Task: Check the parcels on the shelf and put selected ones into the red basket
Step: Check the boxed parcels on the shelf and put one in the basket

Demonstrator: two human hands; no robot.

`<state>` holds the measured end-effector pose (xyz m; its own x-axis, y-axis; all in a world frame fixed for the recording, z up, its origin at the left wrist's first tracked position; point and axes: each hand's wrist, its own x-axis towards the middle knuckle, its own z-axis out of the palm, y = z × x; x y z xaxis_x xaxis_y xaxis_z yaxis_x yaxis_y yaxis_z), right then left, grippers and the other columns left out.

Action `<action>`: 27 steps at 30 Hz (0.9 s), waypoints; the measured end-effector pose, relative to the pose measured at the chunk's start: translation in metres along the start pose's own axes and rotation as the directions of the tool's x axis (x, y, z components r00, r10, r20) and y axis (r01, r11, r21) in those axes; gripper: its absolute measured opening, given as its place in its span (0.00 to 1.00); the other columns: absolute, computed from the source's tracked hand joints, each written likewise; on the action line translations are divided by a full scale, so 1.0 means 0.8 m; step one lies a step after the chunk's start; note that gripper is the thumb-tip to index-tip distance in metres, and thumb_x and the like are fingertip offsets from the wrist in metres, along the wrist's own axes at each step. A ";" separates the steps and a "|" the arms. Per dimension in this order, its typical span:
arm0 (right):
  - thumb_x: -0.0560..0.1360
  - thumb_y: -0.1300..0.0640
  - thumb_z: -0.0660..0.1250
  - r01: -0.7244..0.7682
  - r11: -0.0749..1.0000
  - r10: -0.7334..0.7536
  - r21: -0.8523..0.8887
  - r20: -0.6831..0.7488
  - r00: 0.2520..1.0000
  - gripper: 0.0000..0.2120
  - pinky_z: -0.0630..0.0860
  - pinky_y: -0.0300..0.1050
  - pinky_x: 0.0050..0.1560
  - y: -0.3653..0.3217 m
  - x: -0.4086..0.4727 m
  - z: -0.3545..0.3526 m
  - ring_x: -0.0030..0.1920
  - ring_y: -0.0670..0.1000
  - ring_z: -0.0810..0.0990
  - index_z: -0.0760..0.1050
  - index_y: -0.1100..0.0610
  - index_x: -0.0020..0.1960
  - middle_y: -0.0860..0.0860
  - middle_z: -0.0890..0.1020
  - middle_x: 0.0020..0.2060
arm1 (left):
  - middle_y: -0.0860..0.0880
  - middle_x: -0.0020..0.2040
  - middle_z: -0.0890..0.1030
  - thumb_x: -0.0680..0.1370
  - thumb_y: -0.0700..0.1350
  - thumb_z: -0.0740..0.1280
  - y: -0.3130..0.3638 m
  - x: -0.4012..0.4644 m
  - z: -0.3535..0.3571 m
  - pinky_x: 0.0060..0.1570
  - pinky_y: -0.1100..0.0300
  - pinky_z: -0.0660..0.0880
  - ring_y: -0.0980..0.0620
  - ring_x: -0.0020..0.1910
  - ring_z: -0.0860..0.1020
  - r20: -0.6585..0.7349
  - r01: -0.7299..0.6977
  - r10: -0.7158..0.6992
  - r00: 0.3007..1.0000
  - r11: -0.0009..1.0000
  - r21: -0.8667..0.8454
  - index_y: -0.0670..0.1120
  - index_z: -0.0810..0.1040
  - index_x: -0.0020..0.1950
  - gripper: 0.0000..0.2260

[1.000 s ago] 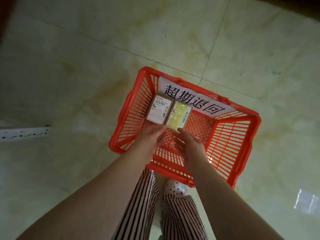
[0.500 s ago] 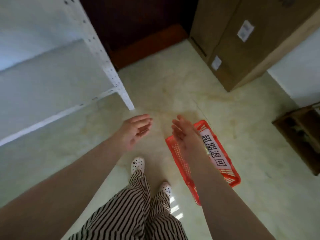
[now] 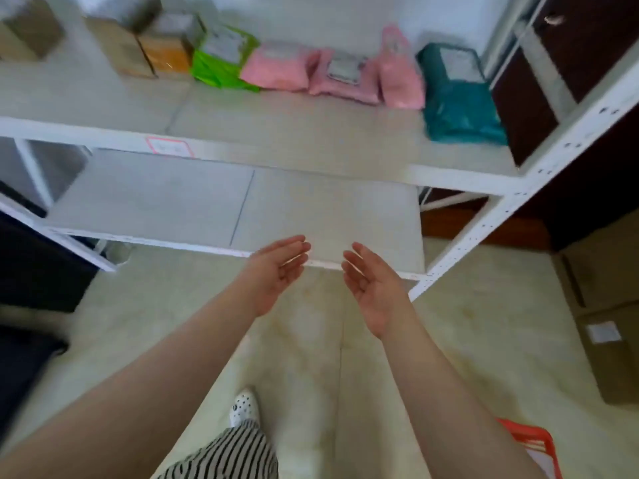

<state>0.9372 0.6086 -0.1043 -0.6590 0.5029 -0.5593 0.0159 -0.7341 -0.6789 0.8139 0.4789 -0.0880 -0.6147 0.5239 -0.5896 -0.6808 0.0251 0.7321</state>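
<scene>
A white metal shelf [image 3: 294, 157] fills the upper half of the view. Along the back of its upper board lie parcels: brown boxes [image 3: 117, 50], an orange box [image 3: 169, 53], a green bag [image 3: 224, 60], pink bags [image 3: 342, 76] and a teal bag [image 3: 460, 98]. The lower board [image 3: 193, 205] is bare. My left hand [image 3: 276, 271] and my right hand [image 3: 373, 288] are held out in front of the lower board's edge, palms facing each other, fingers apart, both empty. A corner of the red basket [image 3: 532, 444] shows on the floor at the bottom right.
Large cardboard boxes [image 3: 608, 326] stand on the floor at the right. A dark wooden cabinet [image 3: 560, 81] is behind the shelf's right post. Something dark [image 3: 31, 278] sits at the left edge. My striped trouser leg and white spotted shoe [image 3: 243, 407] are below on the pale tiled floor.
The view swung up from the basket, where both hands were at two small parcels, to the shelf. Both hands left the basket empty and now reach toward the shelf.
</scene>
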 end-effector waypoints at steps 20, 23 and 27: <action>0.74 0.50 0.73 0.095 0.971 -0.065 -0.218 0.140 0.988 0.09 0.77 0.46 0.61 0.003 0.140 0.590 0.53 0.51 0.79 0.75 0.53 0.47 0.53 0.80 0.51 | 0.46 0.54 0.79 0.72 0.50 0.74 0.429 0.058 -0.276 0.61 0.55 0.74 0.49 0.56 0.77 -0.366 -0.381 0.291 0.884 0.902 -0.204 0.45 0.77 0.54 0.15; 0.74 0.50 0.73 0.141 0.959 -0.121 -0.246 0.095 0.988 0.09 0.76 0.43 0.53 0.004 0.175 0.634 0.43 0.47 0.76 0.75 0.52 0.43 0.49 0.77 0.42 | 0.45 0.60 0.77 0.72 0.51 0.75 0.457 0.090 -0.294 0.64 0.53 0.73 0.48 0.61 0.76 -0.387 -0.363 0.268 0.882 0.910 -0.198 0.45 0.75 0.56 0.18; 0.73 0.47 0.73 0.214 0.928 -0.208 -0.304 0.054 0.977 0.25 0.72 0.45 0.58 -0.001 0.227 0.682 0.58 0.50 0.77 0.75 0.55 0.67 0.49 0.79 0.60 | 0.45 0.62 0.77 0.72 0.51 0.75 0.490 0.127 -0.315 0.65 0.53 0.73 0.49 0.62 0.75 -0.413 -0.367 0.271 0.870 0.913 -0.175 0.43 0.74 0.62 0.24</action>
<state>0.4072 0.4519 0.0546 -0.6872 0.6193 -0.3797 0.1024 -0.4349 -0.8946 0.3839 0.3274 0.0529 -0.8834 0.1107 -0.4554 -0.4656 -0.3184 0.8257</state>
